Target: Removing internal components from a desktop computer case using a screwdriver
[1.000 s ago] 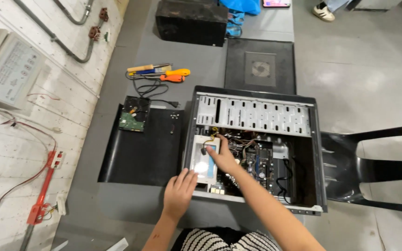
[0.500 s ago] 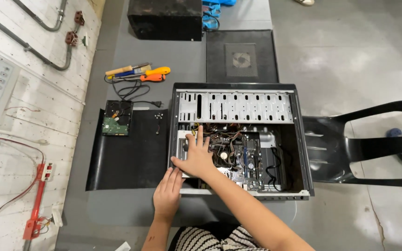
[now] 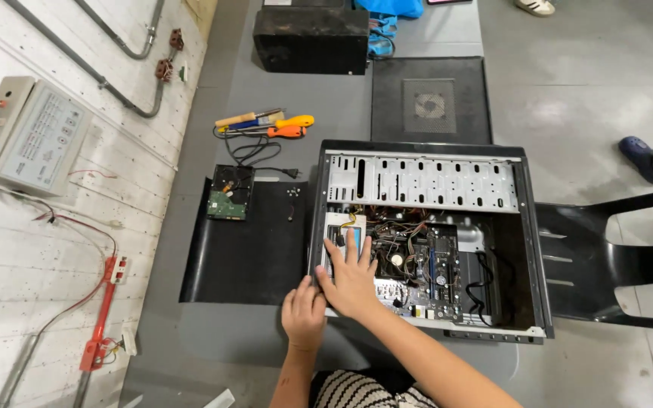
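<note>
Both hands (image 3: 334,295) have slid to the computer case's (image 3: 425,242) near-left corner.

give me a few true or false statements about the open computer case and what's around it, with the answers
1. The right hand lies flat on the pale drive inside the open computer case. True.
2. The left hand holds an orange screwdriver. False: it rests at the case's near left edge, and the orange-handled screwdrivers lie untouched on the table.
3. A bare hard drive lies on the black panel left of the case. True.
4. The case's side cover is shut. False: the side is open, with the motherboard and cables in view.
5. A black chair stands left of the case. False: it is on the right.
</note>
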